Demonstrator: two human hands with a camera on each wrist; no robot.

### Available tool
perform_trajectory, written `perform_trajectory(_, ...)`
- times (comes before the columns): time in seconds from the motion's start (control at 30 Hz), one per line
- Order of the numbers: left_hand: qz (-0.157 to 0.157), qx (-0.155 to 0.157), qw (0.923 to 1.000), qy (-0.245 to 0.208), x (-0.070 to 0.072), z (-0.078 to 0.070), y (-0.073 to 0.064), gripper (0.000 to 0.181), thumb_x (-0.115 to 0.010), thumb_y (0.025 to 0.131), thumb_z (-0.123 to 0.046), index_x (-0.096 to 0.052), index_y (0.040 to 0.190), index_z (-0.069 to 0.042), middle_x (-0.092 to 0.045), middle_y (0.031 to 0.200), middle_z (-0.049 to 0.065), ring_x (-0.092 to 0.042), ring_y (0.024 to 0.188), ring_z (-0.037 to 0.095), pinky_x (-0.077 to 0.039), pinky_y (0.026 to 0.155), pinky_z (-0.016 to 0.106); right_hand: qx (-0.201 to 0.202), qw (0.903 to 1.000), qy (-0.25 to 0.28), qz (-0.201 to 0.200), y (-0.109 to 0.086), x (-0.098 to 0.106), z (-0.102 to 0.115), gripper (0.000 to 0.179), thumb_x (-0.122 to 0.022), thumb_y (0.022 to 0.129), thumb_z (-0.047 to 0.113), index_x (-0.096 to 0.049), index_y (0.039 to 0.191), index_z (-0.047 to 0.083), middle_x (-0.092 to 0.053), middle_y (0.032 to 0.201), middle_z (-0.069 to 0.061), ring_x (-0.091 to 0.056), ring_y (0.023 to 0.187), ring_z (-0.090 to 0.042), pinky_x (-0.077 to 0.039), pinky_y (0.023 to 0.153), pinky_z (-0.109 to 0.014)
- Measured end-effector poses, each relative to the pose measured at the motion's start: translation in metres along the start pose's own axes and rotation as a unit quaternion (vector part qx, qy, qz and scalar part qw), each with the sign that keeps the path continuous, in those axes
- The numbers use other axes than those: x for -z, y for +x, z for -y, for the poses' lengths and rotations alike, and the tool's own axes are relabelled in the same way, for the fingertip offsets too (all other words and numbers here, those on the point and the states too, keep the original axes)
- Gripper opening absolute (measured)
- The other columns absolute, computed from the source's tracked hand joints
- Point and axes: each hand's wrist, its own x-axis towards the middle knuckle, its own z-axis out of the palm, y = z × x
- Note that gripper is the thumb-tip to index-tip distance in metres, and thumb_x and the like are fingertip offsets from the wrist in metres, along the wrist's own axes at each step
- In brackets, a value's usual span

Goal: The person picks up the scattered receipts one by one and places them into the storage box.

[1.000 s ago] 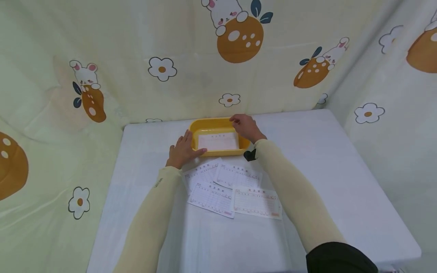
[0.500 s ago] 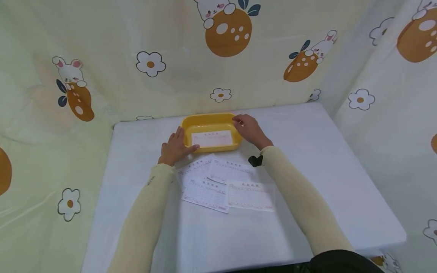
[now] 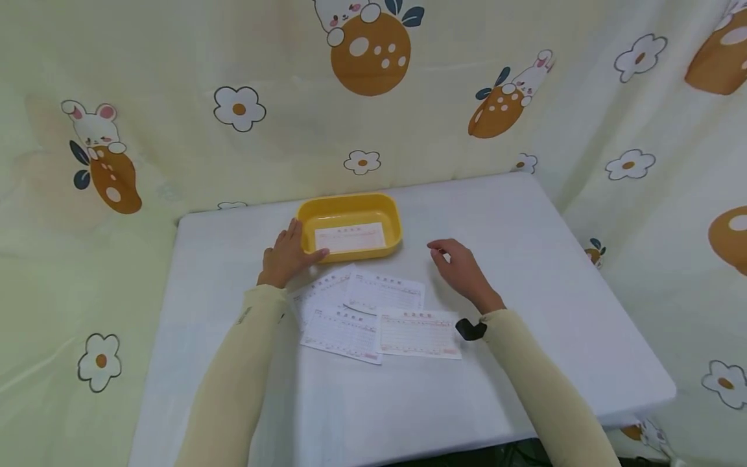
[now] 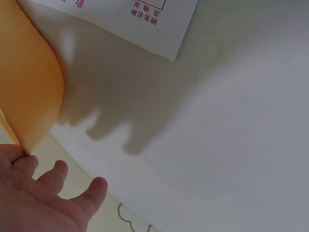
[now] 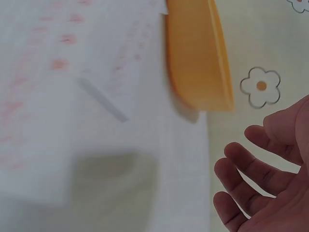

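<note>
The yellow tray [image 3: 350, 208] sits at the upper centre of the frame. One printed form [image 3: 350, 238] lies inside it, toward the lower wall. The left hand [image 3: 286, 259] touches the tray's left side, fingers extended, thumb at the lower rim. Below the tray, four overlapping slips [image 3: 382, 299] rest on the white-covered table [image 3: 496, 227]. The right hand [image 3: 463, 271], right of centre, is apart from the tray, fingers loosely bent. A printed curtain [image 3: 292, 155] spans the top.
</note>
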Motion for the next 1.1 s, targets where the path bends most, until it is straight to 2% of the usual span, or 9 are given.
perform_trajectory(0.13,0.001,-0.004,1.0,-0.005,0.0,0.0,-0.001,0.113,-0.066,0.099,-0.064,-0.003,0.173,-0.007,0.001,0.18,0.01,-0.009,0.163,0.038,-0.019,0.123,0.07,-0.029,0.9996,0.0,0.004,-0.039,-0.001,-0.021,0.033,-0.053,0.114,0.015,-0.065,0.138,-0.003,-0.065,0.136,-0.023,-0.06,0.122,-0.038,-0.048,0.104,-0.059)
perform_trajectory(0.3,0.0,-0.011,0.9999,-0.001,-0.001,0.003,-0.001,0.113,-0.064,0.1,-0.065,-0.001,0.172,-0.006,0.002,0.18,0.011,-0.009,0.163,0.038,-0.02,0.123,0.071,-0.061,0.998,0.004,0.014,-0.082,-0.009,-0.036,0.033,-0.053,0.114,0.016,-0.065,0.137,-0.005,-0.067,0.132,-0.023,-0.061,0.12,-0.039,-0.049,0.101,-0.06)
perform_trajectory(0.53,0.001,-0.022,0.9997,0.004,-0.002,0.005,0.002,0.113,-0.062,0.1,-0.066,0.0,0.172,-0.004,0.004,0.18,0.011,-0.009,0.163,0.038,-0.024,0.122,0.07,-0.09,0.9954,0.029,-0.017,-0.128,-0.022,-0.053,0.026,-0.059,0.11,0.011,-0.069,0.129,-0.003,-0.07,0.123,-0.018,-0.063,0.108,-0.031,-0.052,0.092,-0.048)
perform_trajectory(0.7,0.003,-0.021,0.9998,0.004,-0.002,0.007,0.0,0.112,-0.061,0.101,-0.065,0.001,0.172,-0.004,0.005,0.18,0.012,-0.009,0.163,0.039,-0.025,0.121,0.07,-0.12,0.9912,0.048,-0.028,-0.139,-0.031,-0.053,0.025,-0.062,0.109,0.014,-0.071,0.128,0.0,-0.069,0.118,-0.014,-0.059,0.105,-0.026,-0.05,0.09,-0.042)
perform_trajectory(0.87,0.01,-0.018,0.9997,-0.01,-0.002,0.006,-0.001,0.11,-0.061,0.102,-0.064,0.001,0.172,-0.006,0.007,0.18,0.009,-0.008,0.164,0.037,-0.024,0.122,0.069,-0.145,0.9875,0.053,-0.034,-0.141,-0.037,-0.045,0.024,-0.067,0.105,0.013,-0.073,0.123,-0.001,-0.066,0.113,-0.014,-0.057,0.104,-0.029,-0.048,0.091,-0.046)
perform_trajectory(1.1,0.011,-0.012,0.9998,-0.008,-0.003,0.007,0.005,0.112,-0.061,0.101,-0.066,0.003,0.172,-0.007,0.007,0.18,0.008,-0.007,0.164,0.036,-0.025,0.122,0.068,-0.114,0.9911,0.048,-0.051,-0.139,-0.044,-0.045,0.013,-0.074,0.1,0.007,-0.077,0.111,0.001,-0.069,0.105,-0.011,-0.056,0.103,-0.03,-0.046,0.093,-0.047)
